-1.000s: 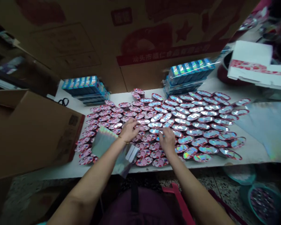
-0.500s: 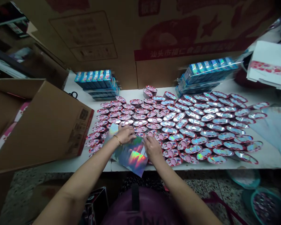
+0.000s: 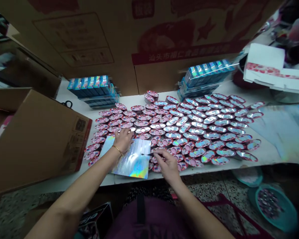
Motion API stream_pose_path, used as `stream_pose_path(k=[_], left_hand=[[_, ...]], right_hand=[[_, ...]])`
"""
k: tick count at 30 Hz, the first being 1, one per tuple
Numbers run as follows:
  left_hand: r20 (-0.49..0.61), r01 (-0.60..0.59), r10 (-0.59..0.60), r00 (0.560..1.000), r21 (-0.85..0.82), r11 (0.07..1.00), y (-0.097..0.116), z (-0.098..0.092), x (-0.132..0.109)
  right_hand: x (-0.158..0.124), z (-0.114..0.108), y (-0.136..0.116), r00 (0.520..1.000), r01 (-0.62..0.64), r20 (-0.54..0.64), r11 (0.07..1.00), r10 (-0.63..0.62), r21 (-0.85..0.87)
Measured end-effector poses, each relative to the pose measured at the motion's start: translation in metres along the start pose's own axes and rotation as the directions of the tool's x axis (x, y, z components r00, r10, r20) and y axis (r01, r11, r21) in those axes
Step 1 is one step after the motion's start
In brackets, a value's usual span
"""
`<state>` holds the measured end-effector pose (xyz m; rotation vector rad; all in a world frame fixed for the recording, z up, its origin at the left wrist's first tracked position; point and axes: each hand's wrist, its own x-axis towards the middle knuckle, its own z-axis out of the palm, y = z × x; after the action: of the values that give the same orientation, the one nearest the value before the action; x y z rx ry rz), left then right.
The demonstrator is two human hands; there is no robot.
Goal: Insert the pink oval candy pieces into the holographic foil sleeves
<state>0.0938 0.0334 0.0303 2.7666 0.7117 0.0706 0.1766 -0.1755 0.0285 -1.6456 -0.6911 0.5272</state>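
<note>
A shiny holographic sheet point(image 3: 137, 161) lies over the oval tins near the table's front edge, catching silver, blue and yellow light. My left hand point(image 3: 124, 141), with a gold bracelet at its wrist, has its fingers curled over the sheet's upper part and grips it. At the sheet's right edge is my right hand point(image 3: 168, 167), thumb and forefinger pinched together. A small dark thing shows by those fingertips, too small to name. All around stand oval tins point(image 3: 174, 136) with red rims; those on the left have pink round centres, those on the right shiny silver-blue tops.
A large cardboard carton point(image 3: 94, 43) walls off the back. Stacks of blue boxes point(image 3: 94, 91) stand before it. An open carton point(image 3: 47, 132) is at left, black scissors point(image 3: 68, 104) behind it. A white box point(image 3: 264, 66) is at right, a teal basin point(image 3: 286, 212) below.
The holographic sheet has turned flatter and more level. My right hand has drawn slightly away from its edge. My left hand has shifted left and up, and the view has swung right.
</note>
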Motion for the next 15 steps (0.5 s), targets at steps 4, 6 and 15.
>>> stream_pose_path(k=[4, 6, 15], left_hand=[[0.129, 0.055, 0.023, 0.991, -0.566, 0.823, 0.052, 0.01, -0.013], [0.285, 0.218, 0.009, 0.959, -0.752, 0.622, 0.083, 0.023, -0.019], [0.537, 0.538, -0.08, 0.84, -0.803, 0.257, 0.171, 0.079, -0.019]], right_hand=[[-0.005, -0.041, 0.005, 0.924, -0.309, -0.119, 0.892, 0.364, 0.329], [-0.006, -0.056, 0.013, 0.871, -0.356, -0.166, 0.827, 0.462, 0.435], [-0.044, -0.109, 0.05, 0.756, -0.373, -0.33, 0.786, 0.565, 0.492]])
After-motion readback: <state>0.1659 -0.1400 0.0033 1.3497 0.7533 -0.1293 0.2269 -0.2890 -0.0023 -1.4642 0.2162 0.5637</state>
